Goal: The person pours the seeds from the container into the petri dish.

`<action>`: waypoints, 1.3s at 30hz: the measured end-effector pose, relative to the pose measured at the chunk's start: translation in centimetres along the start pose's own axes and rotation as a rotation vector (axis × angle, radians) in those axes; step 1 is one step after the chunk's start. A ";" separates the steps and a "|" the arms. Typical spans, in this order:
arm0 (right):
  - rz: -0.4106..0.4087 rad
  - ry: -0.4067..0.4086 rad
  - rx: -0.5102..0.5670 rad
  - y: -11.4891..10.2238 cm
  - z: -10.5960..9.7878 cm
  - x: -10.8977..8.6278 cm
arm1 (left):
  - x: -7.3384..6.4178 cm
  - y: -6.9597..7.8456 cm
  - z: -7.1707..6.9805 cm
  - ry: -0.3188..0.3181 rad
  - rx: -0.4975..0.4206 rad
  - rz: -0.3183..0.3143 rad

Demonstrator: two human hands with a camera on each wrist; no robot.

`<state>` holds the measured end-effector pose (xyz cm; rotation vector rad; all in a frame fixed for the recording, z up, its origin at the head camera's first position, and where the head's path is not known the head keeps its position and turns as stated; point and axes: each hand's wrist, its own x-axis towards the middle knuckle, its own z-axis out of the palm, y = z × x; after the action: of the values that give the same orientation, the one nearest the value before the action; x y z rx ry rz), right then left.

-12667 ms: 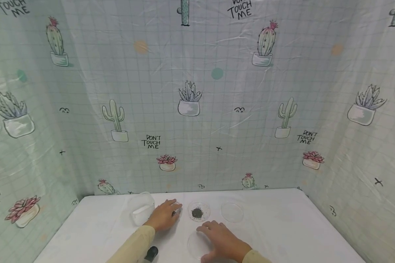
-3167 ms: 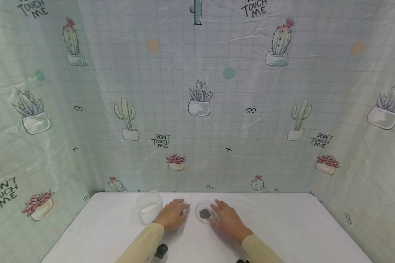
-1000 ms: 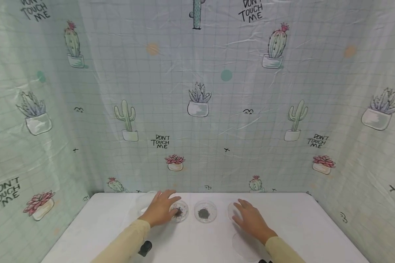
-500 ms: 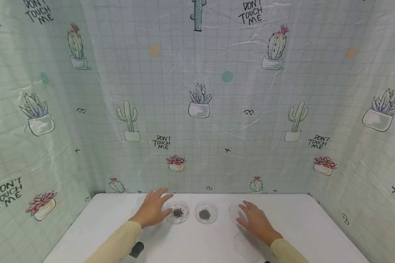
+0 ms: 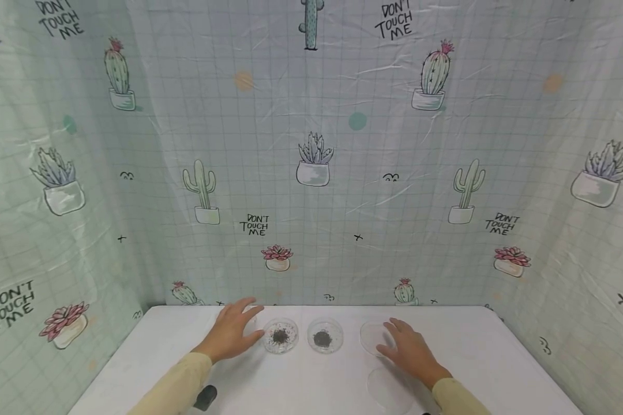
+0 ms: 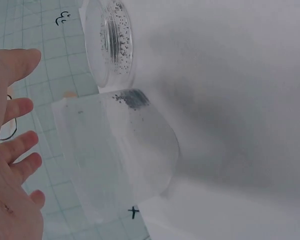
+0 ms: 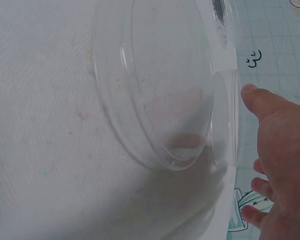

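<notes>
My left hand (image 5: 233, 329) hovers with spread, loosely bent fingers, its thumb just left of a clear petri dish (image 5: 281, 336) holding a dark heap and scattered specks. Beside that hand in the left wrist view stands a translucent plastic cup (image 6: 115, 160) with dark grains near its rim; the hand mostly hides it from the head. A second petri dish (image 5: 325, 336) with dark grey grains sits to the right. My right hand (image 5: 412, 353), fingers relaxed, is over the right edge of a clear dish (image 5: 370, 339); the right wrist view shows nothing gripped.
Nearer the front on the right lies another clear round dish or lid (image 5: 386, 391). A black object (image 5: 206, 397) shows beside the left sleeve. The white table (image 5: 301, 380) meets a cactus-print curtain (image 5: 311, 230) at the back and sides.
My left hand has drawn leftward off the speckled dish. From the grey-grain dish, my right hand has moved right to the clear dish. The front clear piece lies farther right than 12.7 s ago.
</notes>
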<state>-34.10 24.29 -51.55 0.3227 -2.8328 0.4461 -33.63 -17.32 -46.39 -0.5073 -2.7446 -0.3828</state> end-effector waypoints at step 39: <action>0.100 -0.070 0.013 0.8 1.1 0.4 | -2.2 -4.4 0.7 -0.054 -0.145 -0.241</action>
<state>-34.97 24.64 -52.65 0.2042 -2.9246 0.4831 -33.60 -21.74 -48.64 -0.2234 -2.8514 -0.6394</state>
